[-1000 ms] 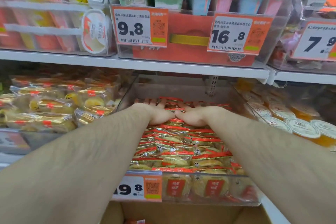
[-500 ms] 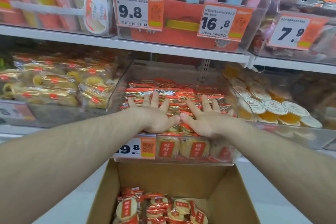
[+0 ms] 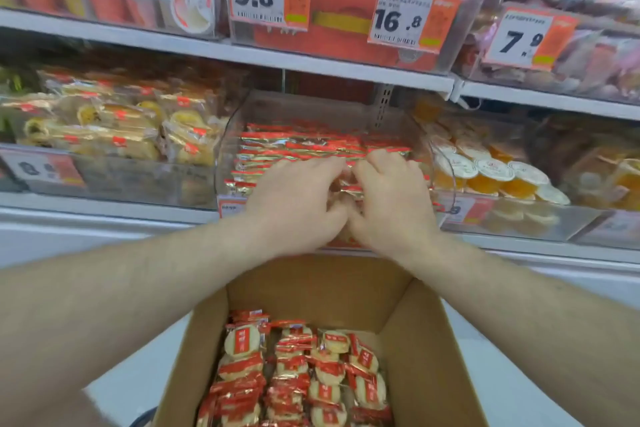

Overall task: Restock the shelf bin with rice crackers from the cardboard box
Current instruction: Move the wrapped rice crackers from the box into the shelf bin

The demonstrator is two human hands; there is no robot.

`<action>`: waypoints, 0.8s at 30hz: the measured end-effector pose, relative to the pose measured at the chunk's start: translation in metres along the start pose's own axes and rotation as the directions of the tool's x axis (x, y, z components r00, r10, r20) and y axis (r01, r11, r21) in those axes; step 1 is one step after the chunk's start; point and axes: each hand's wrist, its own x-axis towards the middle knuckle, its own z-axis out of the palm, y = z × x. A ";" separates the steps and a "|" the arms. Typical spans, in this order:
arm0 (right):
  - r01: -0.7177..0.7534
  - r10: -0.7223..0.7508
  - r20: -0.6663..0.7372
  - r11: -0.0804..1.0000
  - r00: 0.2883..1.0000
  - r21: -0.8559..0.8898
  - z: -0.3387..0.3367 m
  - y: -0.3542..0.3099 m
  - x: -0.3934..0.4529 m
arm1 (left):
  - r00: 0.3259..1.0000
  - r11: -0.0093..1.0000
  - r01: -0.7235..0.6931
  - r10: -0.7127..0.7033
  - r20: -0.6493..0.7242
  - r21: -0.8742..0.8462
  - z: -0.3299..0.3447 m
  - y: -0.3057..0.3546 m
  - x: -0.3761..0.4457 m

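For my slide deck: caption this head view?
Both hands over rice crackers in the shelf bin, cardboard box below.

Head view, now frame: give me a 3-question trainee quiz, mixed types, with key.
1. True or false: the cardboard box is empty.
2. Multiple choice: the left hand and right hand are over A) the box, B) the front of the clear shelf bin, C) the top shelf.
3. Fill in: the bin to the right holds sealed ___ with orange contents.

Key: 1 false, rice cracker packs lie in it; 2 B; 3 cups.
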 end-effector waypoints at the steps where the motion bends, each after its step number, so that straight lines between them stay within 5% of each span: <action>1: 0.079 -0.075 -0.060 0.994 0.995 0.076 0.001 -0.009 -0.018 | 1.000 0.997 0.006 -0.005 0.020 -0.080 0.003 -0.002 -0.016; 4: 0.072 -0.093 0.047 0.938 0.995 0.339 0.021 -0.029 -0.058 | 0.983 0.971 0.060 -0.017 0.183 -0.233 0.022 -0.016 -0.047; 7: -0.159 0.018 0.323 0.895 0.946 0.416 0.063 -0.036 -0.088 | 0.872 0.951 0.242 -0.125 0.473 -0.194 0.054 -0.043 -0.061; 12: -0.585 0.245 0.773 0.787 0.586 0.194 0.158 -0.048 -0.139 | 0.644 0.864 0.501 -0.326 0.692 -0.060 0.089 -0.093 -0.080; 15: -0.748 0.265 0.918 0.662 0.294 0.048 0.212 -0.080 -0.169 | 0.603 0.799 0.598 -0.396 0.693 -0.064 0.093 -0.108 -0.081; 19: -0.872 0.249 0.968 0.477 0.020 -0.105 0.258 -0.128 -0.188 | 0.569 0.739 0.670 -0.448 0.689 -0.072 0.097 -0.119 -0.079; 21: -0.900 0.267 0.961 0.399 -0.071 -0.178 0.274 -0.142 -0.192 | 0.556 0.719 0.690 -0.453 0.697 -0.083 0.100 -0.122 -0.080; 24: -0.916 0.320 0.944 0.349 -0.083 -0.198 0.288 -0.149 -0.195 | 0.554 0.719 0.692 -0.470 0.687 -0.066 0.104 -0.121 -0.078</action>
